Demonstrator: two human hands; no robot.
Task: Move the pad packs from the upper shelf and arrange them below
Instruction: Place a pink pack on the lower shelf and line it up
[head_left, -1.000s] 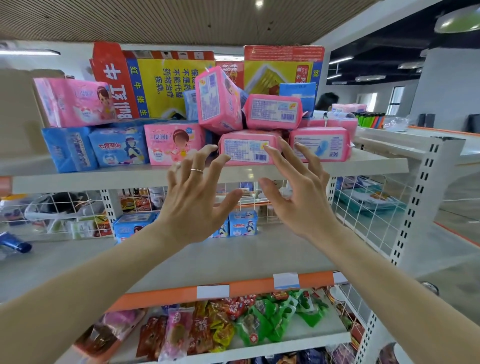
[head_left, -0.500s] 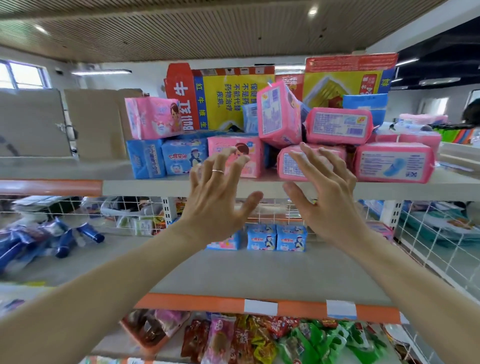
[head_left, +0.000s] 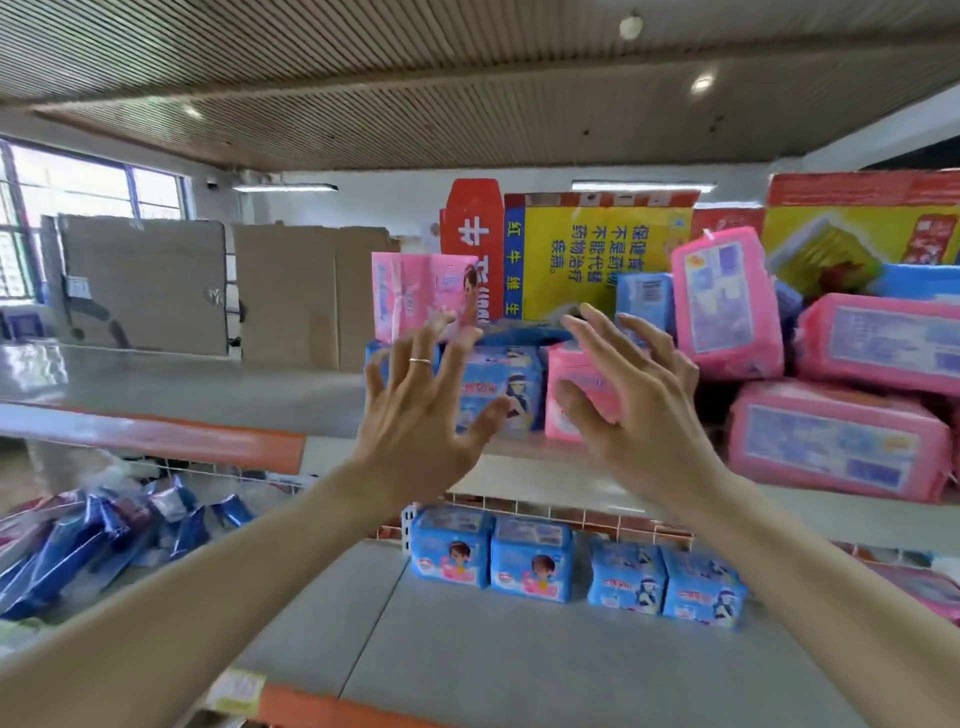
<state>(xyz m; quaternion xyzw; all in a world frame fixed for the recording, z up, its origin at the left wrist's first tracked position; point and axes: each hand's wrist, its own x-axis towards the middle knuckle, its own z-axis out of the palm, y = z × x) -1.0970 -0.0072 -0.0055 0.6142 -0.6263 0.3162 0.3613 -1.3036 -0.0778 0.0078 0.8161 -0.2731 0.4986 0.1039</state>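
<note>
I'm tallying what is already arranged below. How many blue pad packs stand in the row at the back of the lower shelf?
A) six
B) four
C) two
B: four blue packs stand side by side at the back of the lower shelf.
</note>
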